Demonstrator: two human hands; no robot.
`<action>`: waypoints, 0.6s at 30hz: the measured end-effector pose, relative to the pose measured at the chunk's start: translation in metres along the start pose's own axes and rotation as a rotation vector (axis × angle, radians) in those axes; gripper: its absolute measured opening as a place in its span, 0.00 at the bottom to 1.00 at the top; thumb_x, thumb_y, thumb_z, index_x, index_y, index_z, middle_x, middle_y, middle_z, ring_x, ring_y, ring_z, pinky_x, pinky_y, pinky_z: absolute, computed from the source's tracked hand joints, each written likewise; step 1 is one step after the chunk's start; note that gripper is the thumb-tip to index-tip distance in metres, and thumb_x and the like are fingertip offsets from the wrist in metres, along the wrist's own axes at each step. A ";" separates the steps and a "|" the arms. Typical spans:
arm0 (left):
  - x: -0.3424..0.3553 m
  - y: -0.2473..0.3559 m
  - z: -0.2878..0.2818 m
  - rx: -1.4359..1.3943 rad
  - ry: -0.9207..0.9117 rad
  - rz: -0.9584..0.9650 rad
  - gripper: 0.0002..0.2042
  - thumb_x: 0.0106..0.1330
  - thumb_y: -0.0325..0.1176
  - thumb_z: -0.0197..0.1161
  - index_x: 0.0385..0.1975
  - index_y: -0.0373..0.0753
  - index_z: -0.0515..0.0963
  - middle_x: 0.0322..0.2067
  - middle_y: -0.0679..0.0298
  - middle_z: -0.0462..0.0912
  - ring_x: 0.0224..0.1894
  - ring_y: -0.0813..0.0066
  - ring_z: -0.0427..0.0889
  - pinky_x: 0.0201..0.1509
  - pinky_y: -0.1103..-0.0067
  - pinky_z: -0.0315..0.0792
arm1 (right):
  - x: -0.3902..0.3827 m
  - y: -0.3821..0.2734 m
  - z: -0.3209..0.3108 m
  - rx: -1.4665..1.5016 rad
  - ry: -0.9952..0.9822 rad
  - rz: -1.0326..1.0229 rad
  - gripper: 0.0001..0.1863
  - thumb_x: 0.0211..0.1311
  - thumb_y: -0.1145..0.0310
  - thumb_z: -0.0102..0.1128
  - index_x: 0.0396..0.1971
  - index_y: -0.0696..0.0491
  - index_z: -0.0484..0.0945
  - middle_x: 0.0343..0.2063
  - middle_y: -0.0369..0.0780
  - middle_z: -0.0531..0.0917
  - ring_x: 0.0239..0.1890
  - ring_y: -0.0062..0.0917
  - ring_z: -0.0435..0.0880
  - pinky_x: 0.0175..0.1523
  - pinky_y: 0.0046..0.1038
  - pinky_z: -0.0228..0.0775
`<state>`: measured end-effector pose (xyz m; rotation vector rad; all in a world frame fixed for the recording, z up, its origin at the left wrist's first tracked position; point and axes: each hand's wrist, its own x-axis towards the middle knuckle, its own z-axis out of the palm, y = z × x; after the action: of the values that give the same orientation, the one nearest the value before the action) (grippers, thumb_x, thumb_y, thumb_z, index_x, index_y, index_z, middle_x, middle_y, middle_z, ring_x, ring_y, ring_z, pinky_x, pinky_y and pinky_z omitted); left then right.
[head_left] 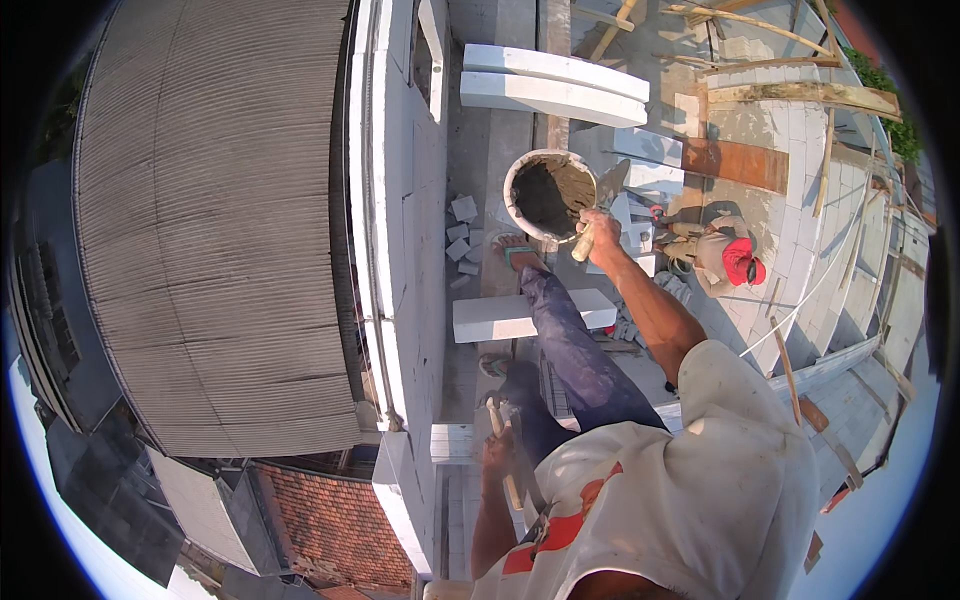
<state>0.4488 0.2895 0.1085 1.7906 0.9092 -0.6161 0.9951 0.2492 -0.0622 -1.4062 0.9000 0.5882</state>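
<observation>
My right hand (598, 228) is closed around the stubby, mortar-smeared handle (583, 246) of what looks like a trowel, at the near right rim of a round bucket (510, 205). Grey wet mortar (545, 195) lies inside the bucket; the tool's blade cannot be made out against it. Down by my left thigh, my left hand (497, 447) grips a long wooden-handled tool (513, 490), its head too unclear to name. A white block (490, 319) lies across the walkway between my feet. Beyond the bucket, two long white blocks (550, 85) rest side by side.
A white block wall (405, 230) runs along my left, with a corrugated roof (215, 230) beyond it. Broken block pieces (460, 240) lie beside my foot. Lower down on the right, a person in a red head covering (740, 262) stands near wooden planks (800, 95).
</observation>
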 end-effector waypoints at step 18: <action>0.121 0.057 0.020 -0.563 -0.257 -0.624 0.19 0.67 0.50 0.65 0.34 0.35 0.81 0.26 0.66 0.78 0.33 0.76 0.76 0.39 0.72 0.72 | 0.050 0.003 0.059 -0.659 -0.216 -0.154 0.28 0.69 0.58 0.70 0.61 0.55 0.71 0.33 0.43 0.86 0.18 0.25 0.82 0.22 0.29 0.78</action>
<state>0.5655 0.2948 0.0413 0.8935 1.3113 -0.8509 1.0316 0.2994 -0.1081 -1.9304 0.4259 0.9503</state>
